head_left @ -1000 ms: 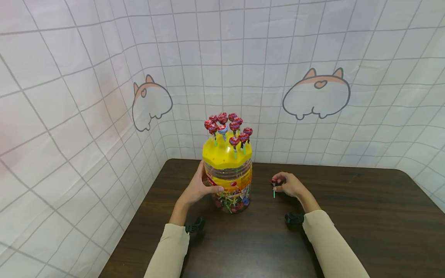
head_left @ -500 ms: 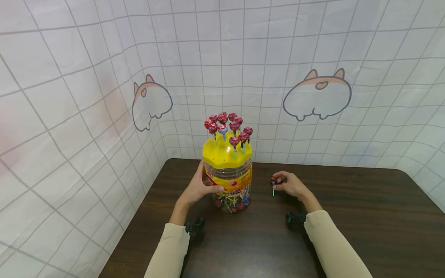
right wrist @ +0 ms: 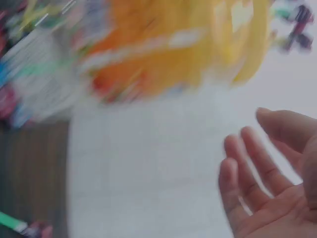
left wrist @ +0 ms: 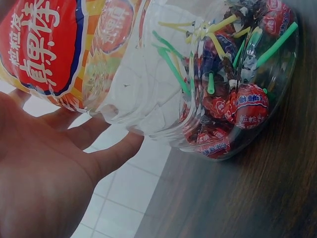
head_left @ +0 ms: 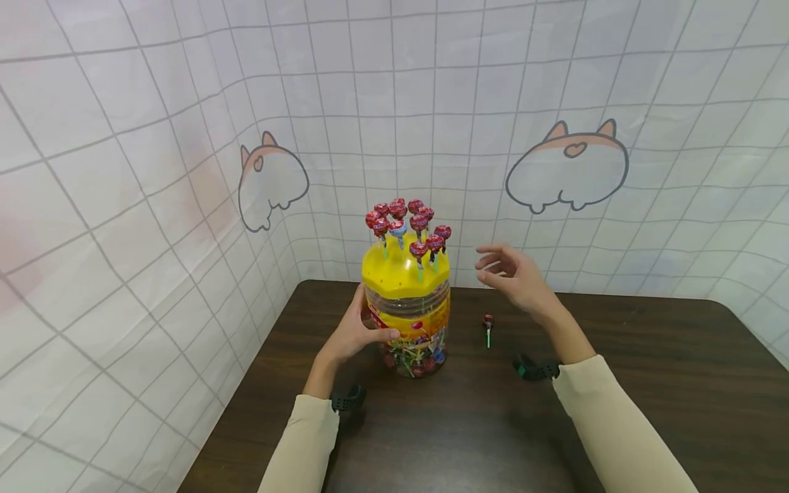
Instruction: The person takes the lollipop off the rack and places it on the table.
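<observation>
A clear plastic candy jar (head_left: 407,322) with a yellow lid (head_left: 394,274) stands upright on the table. My left hand (head_left: 353,334) grips its left side, thumb across the front and fingers behind; the left wrist view shows this hand (left wrist: 54,163) against the jar wall. Several wrapped lollipops (head_left: 418,250) stand stuck in the lid, mostly red, one light blue. More lollipops (left wrist: 247,106) lie inside the jar's bottom. My right hand (head_left: 518,277), holding nothing, is raised right of the jar with fingers loosely bent. Below it a single red lollipop (head_left: 489,329) with a green stick lies on the table.
The dark wooden table (head_left: 641,363) reaches back to a white gridded cloth backdrop (head_left: 431,130) printed with corgi rears. Dark bands with small devices (head_left: 535,370) sit at both wrists. The right wrist view is blurred.
My right hand has let go of the lollipop, leaving it on the table, and has risen up and away from it. My left hand stays on the jar.
</observation>
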Tool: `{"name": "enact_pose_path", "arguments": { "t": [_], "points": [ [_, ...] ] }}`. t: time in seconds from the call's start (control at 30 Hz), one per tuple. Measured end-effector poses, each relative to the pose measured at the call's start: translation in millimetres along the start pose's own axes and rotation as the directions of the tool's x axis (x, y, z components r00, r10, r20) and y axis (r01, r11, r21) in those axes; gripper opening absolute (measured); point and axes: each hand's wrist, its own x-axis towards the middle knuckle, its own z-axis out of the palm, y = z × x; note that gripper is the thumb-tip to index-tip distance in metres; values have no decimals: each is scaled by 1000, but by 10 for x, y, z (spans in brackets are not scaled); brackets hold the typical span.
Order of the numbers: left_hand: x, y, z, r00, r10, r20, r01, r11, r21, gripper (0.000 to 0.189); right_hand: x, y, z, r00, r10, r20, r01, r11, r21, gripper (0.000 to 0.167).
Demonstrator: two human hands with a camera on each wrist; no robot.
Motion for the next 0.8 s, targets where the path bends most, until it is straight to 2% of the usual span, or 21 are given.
{"name": "enact_pose_path", "arguments": {
  "t": [0.17, 0.3, 0.53, 0.63, 0.8],
  "points": [
    [3, 26, 4, 1000, -2, 3, 2, 1000, -6, 101, 110, -489, 99, 983, -178, -41, 181, 980, 81, 51],
    [-2, 42, 6, 1000, 4, 7, -4, 1000, -8, 102, 205, -687, 198, 963, -266, -47, 269, 961, 59, 53],
    [-17, 32, 7, 1000, -13, -4, 13, 1000, 6, 103, 304, -754, 318, 958, -280, -68, 279, 960, -26, 46],
    [-14, 29, 14, 1000, -15, -3, 15, 1000, 2, 102, 302, -798, 314, 952, -279, -124, 279, 960, -18, 43],
    [-21, 49, 13, 1000, -22, -11, 22, 1000, 1, 102, 280, -950, 158, 927, -306, -217, 319, 947, 28, 41]
  ]
}}
